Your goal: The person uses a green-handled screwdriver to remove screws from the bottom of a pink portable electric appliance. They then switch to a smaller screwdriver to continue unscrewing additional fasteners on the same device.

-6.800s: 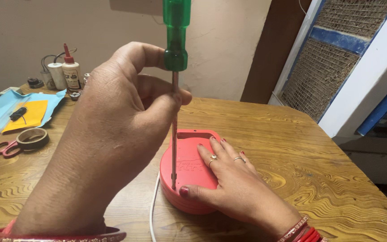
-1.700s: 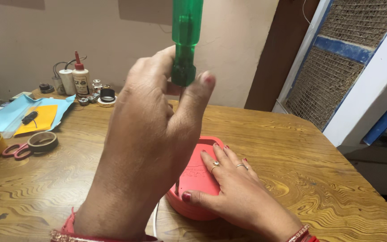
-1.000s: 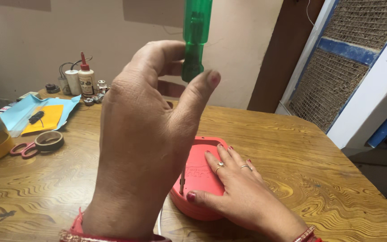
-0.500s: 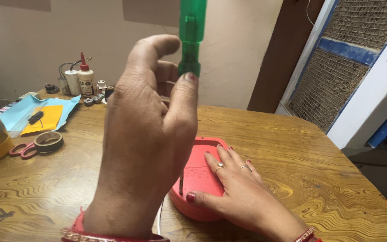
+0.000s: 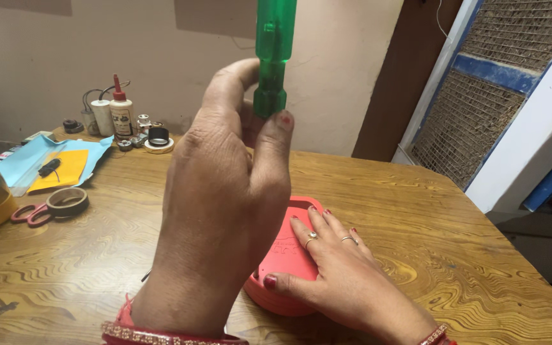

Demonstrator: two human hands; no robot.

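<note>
Head view: the left hand [image 5: 225, 198] stands raised in the middle of the frame, back of the hand toward the camera, fingers and thumb pinched around the lower end of a translucent green screwdriver handle [image 5: 275, 54]. The handle stands upright and runs out past the top edge of the picture; its shaft is hidden behind the hand, so where the tip sits cannot be told. A red bangle [image 5: 161, 329] circles the wrist at the bottom edge.

The right hand [image 5: 337, 271] lies flat — fingers spread, not gripping — on top of a round red plastic casing [image 5: 282, 255] that rests on the wooden table [image 5: 429, 211]. The casing sits near the table's front middle, mostly covered by both hands; only its left rim and part of the top show.

To the right of the hands the tabletop is bare wood out to its right edge, beyond which are a white frame and a mesh panel [image 5: 480, 115]. To the left, well apart from the casing, lie red scissors [image 5: 23, 214] touching a roll of tape [image 5: 66, 200], with blue and yellow paper [image 5: 59, 167] behind. Along the far left edge by the wall stand a glue bottle [image 5: 121, 115] and small parts — clear of the working area.
</note>
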